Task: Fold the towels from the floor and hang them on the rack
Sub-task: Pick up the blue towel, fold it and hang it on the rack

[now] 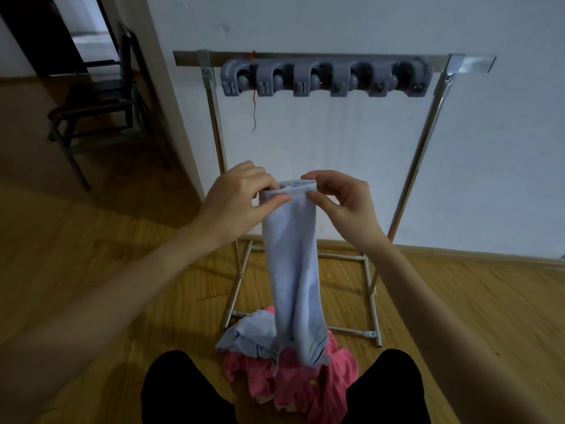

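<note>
A light blue towel [292, 264] hangs folded lengthwise in front of me, its lower end reaching the pile on the floor. My left hand [238, 197] pinches its top left edge. My right hand [342, 198] pinches the top right corner between thumb and fingers. Behind it stands a metal rack [428, 139] against the white wall, carrying a grey bar of clips [324, 79] along its top rail. On the floor lie another light blue towel [247, 335] and crumpled pink towels [293, 384].
A dark folding chair [101, 108] stands at the left beside a doorway. The wooden floor [458, 301] spreads to both sides. My legs in black trousers [183, 393] frame the pile. A red thread [253, 111] dangles from the rack's top.
</note>
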`<state>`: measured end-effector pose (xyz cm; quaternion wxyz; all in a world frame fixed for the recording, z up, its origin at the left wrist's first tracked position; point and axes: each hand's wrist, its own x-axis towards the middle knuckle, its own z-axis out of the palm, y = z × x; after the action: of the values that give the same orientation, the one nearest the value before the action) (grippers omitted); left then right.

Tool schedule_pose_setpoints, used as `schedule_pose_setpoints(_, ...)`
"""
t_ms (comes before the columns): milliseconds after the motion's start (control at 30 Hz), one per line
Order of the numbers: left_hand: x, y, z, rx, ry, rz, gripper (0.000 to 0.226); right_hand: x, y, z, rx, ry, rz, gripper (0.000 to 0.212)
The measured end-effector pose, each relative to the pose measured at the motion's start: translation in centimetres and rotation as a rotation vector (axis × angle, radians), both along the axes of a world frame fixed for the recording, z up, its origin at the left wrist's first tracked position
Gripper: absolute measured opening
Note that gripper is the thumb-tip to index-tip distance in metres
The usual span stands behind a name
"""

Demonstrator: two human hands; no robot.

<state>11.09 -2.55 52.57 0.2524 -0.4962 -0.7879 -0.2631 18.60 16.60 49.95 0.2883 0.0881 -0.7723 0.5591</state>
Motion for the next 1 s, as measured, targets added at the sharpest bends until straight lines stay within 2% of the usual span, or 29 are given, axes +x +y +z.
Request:
schedule_pose_setpoints(100,-0.6,-0.5,0.9,0.142,-0.023,-0.025,0.029,-1.0,0.0,1.6,-0.077,0.042,0.037,0.019)
schedule_pose_setpoints(200,-0.8,-0.3,1.4,0.276,-0.103,-0.023,0.030,-1.5,-0.1,3.0,-0.141,0.055,0.081,0.020)
schedule_pose_setpoints(333,-1.3,0.3,1.6,0.350,-0.407,-0.030,0.045,-2.0,-0.2,3.9,-0.189,0.057,0.088,0.021)
schedule_pose_setpoints(433,-1.5,0.8,2.2,0.373,-0.570,-0.061,0.028,-2.1,0.0,4.3,-0.228,0.047,0.065,0.020)
schedule_pose_setpoints(567,-1.5,1.7,3.4,0.534,-0.614,-0.094,0.013,-2.2,0.4,4.7,-0.100,0.046,0.000,0.018)
schedule_pose_setpoints(667,-1.7,2.4,3.5,0.525,-0.571,-0.075,0.015,-2.1,1.2,5.0,-0.011,0.022,0.011,0.019)
schedule_pose_setpoints(833,-1.7,2.3,3.3,0.483,-0.577,-0.102,0.016,-2.2,1.8,5.0,-0.026,-0.057,0.079,0.017)
schedule_pose_setpoints(1000,-1.3,0.5,1.2,0.486,-0.776,-0.091,0.022,-2.8,0.5,4.2,-0.070,-0.085,0.137,0.008)
